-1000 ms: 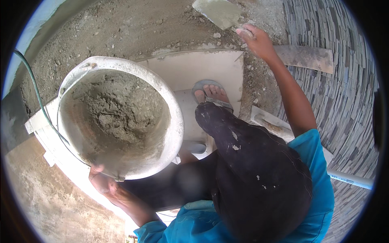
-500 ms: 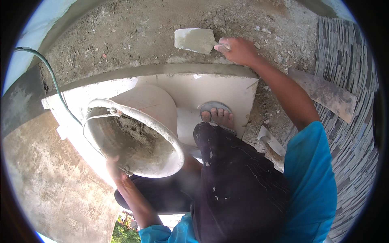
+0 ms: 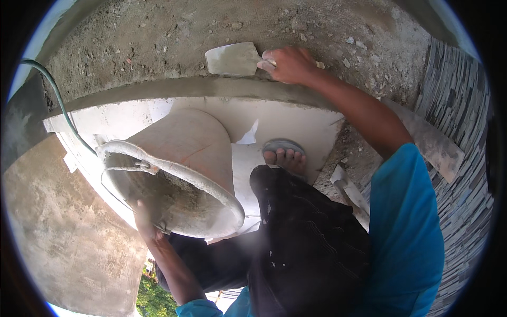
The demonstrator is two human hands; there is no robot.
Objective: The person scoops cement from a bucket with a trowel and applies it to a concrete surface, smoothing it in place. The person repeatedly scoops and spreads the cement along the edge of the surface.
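Observation:
A mortar-smeared bucket (image 3: 185,132) lies tipped over, its mouth toward me, with grey mortar (image 3: 182,198) inside. My left hand (image 3: 149,224) grips its near left rim, fingers reaching inside next to the wire handle (image 3: 113,182). In my right hand (image 3: 293,64) is the handle of a trowel (image 3: 232,59). The wide, mortar-coated blade points left, just above a smooth grey mortar strip (image 3: 200,87) along the far edge of the pale slab. Part of the trowel's handle is hidden in my fist.
My sandalled foot (image 3: 285,157) stands on the pale slab (image 3: 311,119). A flat float with a handle (image 3: 349,190) lies right of my knee, and a board (image 3: 428,140) leans near the stone-clad wall (image 3: 459,105). A green hose (image 3: 58,92) runs at left. Rough, gravelly ground lies beyond.
The trowel and my right hand have moved left and closer to the mortar strip. The bucket's mouth has tilted further down, with my left hand still on its rim. The view has shifted slightly.

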